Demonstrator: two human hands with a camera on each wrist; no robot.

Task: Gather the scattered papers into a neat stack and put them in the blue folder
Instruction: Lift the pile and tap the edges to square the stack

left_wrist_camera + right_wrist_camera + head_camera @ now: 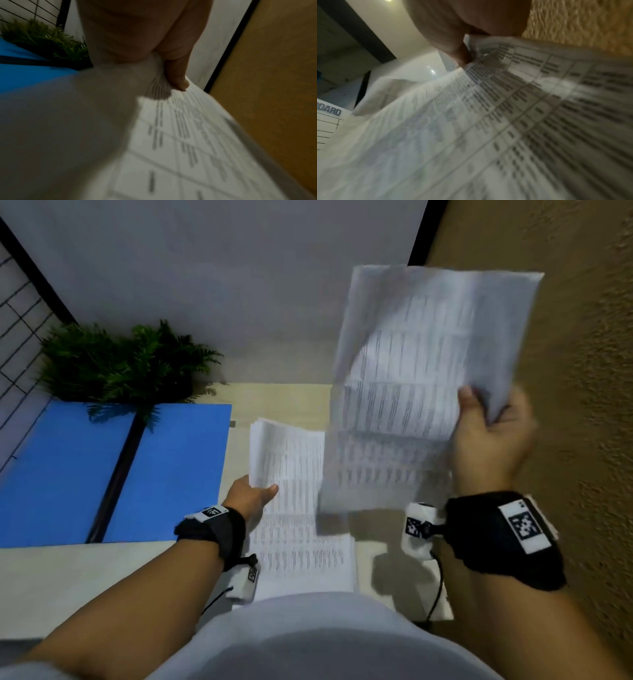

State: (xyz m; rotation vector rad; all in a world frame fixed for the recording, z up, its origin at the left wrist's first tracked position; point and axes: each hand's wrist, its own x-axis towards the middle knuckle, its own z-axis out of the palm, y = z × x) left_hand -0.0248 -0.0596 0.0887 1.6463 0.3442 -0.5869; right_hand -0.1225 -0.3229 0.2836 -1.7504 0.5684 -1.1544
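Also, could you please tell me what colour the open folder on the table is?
The folder is bright blue with a black spine; the head view shows it best.

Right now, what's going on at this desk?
A person is collecting printed papers. The right hand holds a sheet up in the air, pinched near its lower right edge. The left hand grips the left edge of another bundle of papers lying on the desk. The blue folder lies open to the left with nothing in it yet.
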